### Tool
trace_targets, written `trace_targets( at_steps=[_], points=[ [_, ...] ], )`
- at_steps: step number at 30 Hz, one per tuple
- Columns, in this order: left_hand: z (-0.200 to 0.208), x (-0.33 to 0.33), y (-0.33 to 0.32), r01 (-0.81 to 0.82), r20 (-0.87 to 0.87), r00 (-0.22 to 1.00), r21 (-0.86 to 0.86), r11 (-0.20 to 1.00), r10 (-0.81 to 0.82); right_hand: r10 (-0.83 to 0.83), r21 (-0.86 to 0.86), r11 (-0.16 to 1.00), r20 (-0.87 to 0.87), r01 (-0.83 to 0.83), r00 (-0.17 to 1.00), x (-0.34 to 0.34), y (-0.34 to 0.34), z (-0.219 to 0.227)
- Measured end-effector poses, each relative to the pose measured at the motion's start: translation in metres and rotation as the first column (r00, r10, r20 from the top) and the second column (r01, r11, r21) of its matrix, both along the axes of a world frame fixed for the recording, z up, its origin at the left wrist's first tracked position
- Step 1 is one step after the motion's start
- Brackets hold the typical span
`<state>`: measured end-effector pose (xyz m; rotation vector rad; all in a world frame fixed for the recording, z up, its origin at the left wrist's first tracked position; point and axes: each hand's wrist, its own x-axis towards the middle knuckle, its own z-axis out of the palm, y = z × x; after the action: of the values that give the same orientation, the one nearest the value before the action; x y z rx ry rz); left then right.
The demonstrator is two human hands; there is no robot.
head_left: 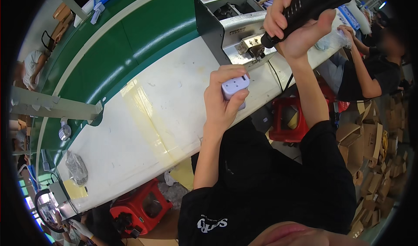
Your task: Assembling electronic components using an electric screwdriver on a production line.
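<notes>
My left hand (217,98) is closed around a small pale lavender plastic casing (234,86), held upright over the table edge. Its end face shows several small round holes and a dark slot. Raised at the upper right, my right hand (296,39) grips a black electric screwdriver (315,6) slanting down to the left. The screwdriver's nose is at the metal outlet block of a grey screw feeder machine (210,39). I cannot tell whether the bit touches a screw there.
A white worktable (161,111) curves beside a green conveyor belt (130,33). A clear plastic bag (76,167) lies at the table's far left. Red stools (141,207) stand below. Cardboard boxes (374,159) pile up at right, where another person (370,72) sits.
</notes>
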<state>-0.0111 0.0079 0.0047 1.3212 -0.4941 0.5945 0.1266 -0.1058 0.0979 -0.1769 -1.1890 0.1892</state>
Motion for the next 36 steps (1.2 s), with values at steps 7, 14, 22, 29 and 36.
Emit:
trace_targets(
  at_steps=[7, 14, 22, 29, 36],
  points=[
    [0.000, 0.001, -0.001, -0.006, 0.035, 0.999, 0.008, 1.000, 0.006, -0.136, 0.027, 0.991, 0.180, 0.134, 0.974, 0.016, -0.002, -0.024],
    [-0.003, 0.003, 0.000, 0.035, 0.006, 0.999, -0.069, 0.997, -0.035, -0.745, -0.632, 0.491, 0.051, 0.599, 0.665, -0.045, -0.031, 0.008],
    [-0.003, -0.002, 0.001, 0.048, -0.034, 0.998, -0.098, 0.994, -0.052, -0.538, -0.409, 0.823, -0.336, 0.394, 0.773, -0.068, -0.007, 0.049],
    [-0.003, -0.001, 0.001, 0.049, -0.033, 0.998, -0.087, 0.995, -0.052, -0.793, -0.635, 0.407, 0.112, 0.657, 0.599, -0.039, -0.011, 0.005],
    [-0.003, 0.000, -0.001, 0.034, -0.032, 0.999, -0.088, 0.996, -0.036, -0.125, -0.179, 0.974, 0.103, 0.142, 0.987, 0.013, -0.004, -0.015]
  ],
)
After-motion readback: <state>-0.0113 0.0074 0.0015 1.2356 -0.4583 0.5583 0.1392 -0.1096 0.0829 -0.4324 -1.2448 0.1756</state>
